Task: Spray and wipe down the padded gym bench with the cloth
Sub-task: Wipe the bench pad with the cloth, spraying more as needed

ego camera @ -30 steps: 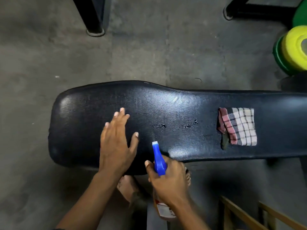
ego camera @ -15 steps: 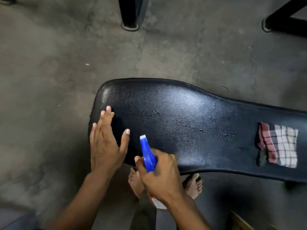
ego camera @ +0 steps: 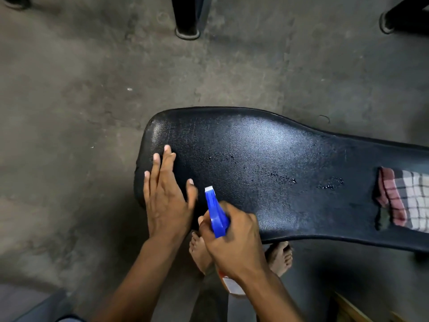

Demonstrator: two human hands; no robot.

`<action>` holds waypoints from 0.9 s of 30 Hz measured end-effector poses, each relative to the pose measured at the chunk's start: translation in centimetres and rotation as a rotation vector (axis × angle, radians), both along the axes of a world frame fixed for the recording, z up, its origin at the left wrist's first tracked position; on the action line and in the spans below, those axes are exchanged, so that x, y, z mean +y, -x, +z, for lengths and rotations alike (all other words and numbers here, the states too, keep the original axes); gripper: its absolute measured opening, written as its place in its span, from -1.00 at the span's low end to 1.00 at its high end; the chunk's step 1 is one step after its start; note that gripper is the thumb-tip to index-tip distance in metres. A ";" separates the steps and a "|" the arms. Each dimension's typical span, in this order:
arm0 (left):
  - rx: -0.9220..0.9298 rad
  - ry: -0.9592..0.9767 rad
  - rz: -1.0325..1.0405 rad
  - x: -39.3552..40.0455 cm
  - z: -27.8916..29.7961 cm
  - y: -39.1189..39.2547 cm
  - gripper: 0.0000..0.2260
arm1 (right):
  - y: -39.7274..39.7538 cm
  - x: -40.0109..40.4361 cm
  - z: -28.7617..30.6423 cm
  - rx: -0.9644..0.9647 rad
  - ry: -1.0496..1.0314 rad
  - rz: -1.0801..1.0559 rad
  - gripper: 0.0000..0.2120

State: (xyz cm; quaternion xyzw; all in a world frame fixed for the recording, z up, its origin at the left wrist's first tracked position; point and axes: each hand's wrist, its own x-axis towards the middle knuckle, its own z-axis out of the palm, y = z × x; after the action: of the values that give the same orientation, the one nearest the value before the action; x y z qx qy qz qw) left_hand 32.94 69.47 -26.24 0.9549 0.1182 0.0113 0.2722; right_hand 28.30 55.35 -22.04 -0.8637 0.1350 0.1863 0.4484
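Observation:
The black padded bench [ego camera: 278, 154] runs from centre to the right edge, its wide rounded end at the left. Wet spray droplets [ego camera: 278, 176] dot its middle. My left hand [ego camera: 166, 196] lies flat and open on the bench's left end, fingers pointing away. My right hand [ego camera: 234, 240] grips a spray bottle [ego camera: 217, 213] with a blue trigger head, its white nozzle aimed up over the pad's near edge. A folded checked cloth [ego camera: 406, 201] in red, white and dark lies on the bench at the far right, partly cut off by the frame.
Grey concrete floor [ego camera: 81, 112] surrounds the bench. A black equipment leg [ego camera: 188, 19] stands at the top centre, another black foot [ego camera: 394, 19] at top right. My bare feet [ego camera: 278, 256] show below the bench. A wooden frame piece [ego camera: 352, 310] sits at bottom right.
The view has swung left along the bench, so the cloth now sits at the right edge. More droplets show toward the bench's left end. Both hands have shifted left with the bottle.

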 end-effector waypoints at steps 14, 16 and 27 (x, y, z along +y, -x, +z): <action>0.061 0.097 -0.330 -9.7 2.7 -2.3 -0.39 | -0.6 -7.0 2.7 -0.121 -0.056 -0.271 -0.71; 0.061 0.105 -0.378 -11.7 2.7 -2.3 -0.39 | -0.7 -8.8 3.3 -0.164 -0.055 -0.307 -0.72; 0.126 0.385 -0.735 -25.6 5.3 -0.5 -0.50 | 0.9 -21.1 6.7 -0.347 0.039 -0.425 -0.87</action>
State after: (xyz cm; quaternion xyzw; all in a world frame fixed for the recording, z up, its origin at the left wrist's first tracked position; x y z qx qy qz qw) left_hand 33.47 43.89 -20.95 0.8640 -0.2139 -0.1675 0.4240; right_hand 27.41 34.23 -15.36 -0.8435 0.2380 -0.0654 0.4771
